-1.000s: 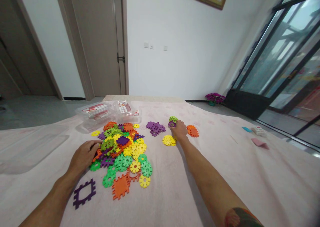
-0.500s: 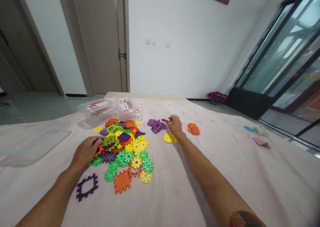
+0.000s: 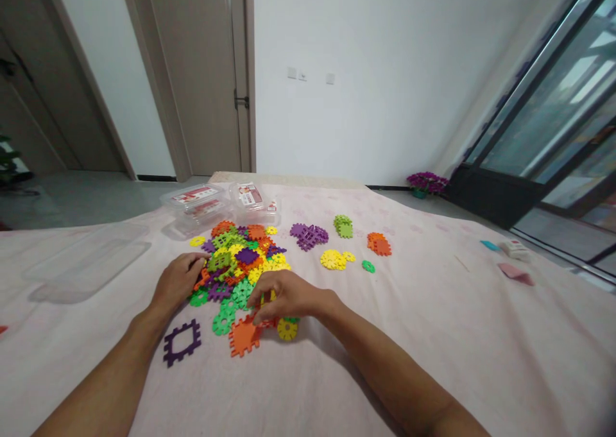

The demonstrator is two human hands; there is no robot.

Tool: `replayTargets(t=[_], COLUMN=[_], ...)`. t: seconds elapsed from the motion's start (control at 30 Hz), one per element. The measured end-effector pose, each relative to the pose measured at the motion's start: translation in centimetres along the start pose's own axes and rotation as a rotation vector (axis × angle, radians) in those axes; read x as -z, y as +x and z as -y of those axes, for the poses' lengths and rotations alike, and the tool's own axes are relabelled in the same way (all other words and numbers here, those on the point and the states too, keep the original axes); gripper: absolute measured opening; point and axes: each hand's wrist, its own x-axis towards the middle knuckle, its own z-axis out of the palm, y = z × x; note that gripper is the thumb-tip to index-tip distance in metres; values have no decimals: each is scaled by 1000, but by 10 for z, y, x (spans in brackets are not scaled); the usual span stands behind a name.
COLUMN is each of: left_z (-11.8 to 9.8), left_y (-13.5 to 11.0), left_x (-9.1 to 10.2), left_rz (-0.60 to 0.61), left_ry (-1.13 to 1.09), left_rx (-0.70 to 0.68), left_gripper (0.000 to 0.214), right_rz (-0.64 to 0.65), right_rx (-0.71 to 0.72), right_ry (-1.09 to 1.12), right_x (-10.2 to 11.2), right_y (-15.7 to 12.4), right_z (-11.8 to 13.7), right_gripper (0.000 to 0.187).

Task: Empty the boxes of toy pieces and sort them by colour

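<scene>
A mixed pile of toothed plastic building pieces [image 3: 224, 264], in orange, yellow, green and purple, lies on the cloth. At its left edge rests my left hand [image 3: 178, 280], fingers loosely bent but apart, touching the pile; nothing shows in its grasp. My right hand [image 3: 283, 296] hovers over the pile's front right side, thumb and fingers spread, just above an orange square piece [image 3: 244, 335]. Beside it lies a yellow notched disc [image 3: 287, 329]. A dark purple square frame [image 3: 181, 342] sits apart, near my left forearm.
Behind the pile stand clear plastic boxes [image 3: 199, 203]; a clear lid or tray [image 3: 91, 260] lies left. Sorted groups sit to the right: purple pieces [image 3: 309, 235], light green pieces [image 3: 343, 226], yellow discs [image 3: 333, 259], orange pieces [image 3: 379, 244] and a green disc [image 3: 368, 266].
My right hand has left the purple group, where it held a purple piece, and come back left and nearer to the pile. My left hand stays at the pile's edge. The view has shifted slightly.
</scene>
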Motion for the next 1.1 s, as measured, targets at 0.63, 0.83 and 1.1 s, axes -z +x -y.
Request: replayTargets(t=[0.63,0.83,1.1], left_z=[-2,-1,3], left_y=[0,1,2], left_x=[3,2,0], left_rz=[16,42,39], left_ry=[57,38,39], left_rx=[28,24,32], left_gripper=[45,48,44], right_rz=[-466,-1042,-1338], right_rx=[-230,-495,-910], right_ry=[-85,-199,-513], right_x=[22,101,139], right_y=[-11,-61,-149], right_z=[-18,-85,-156], right_gripper=[40,40,46])
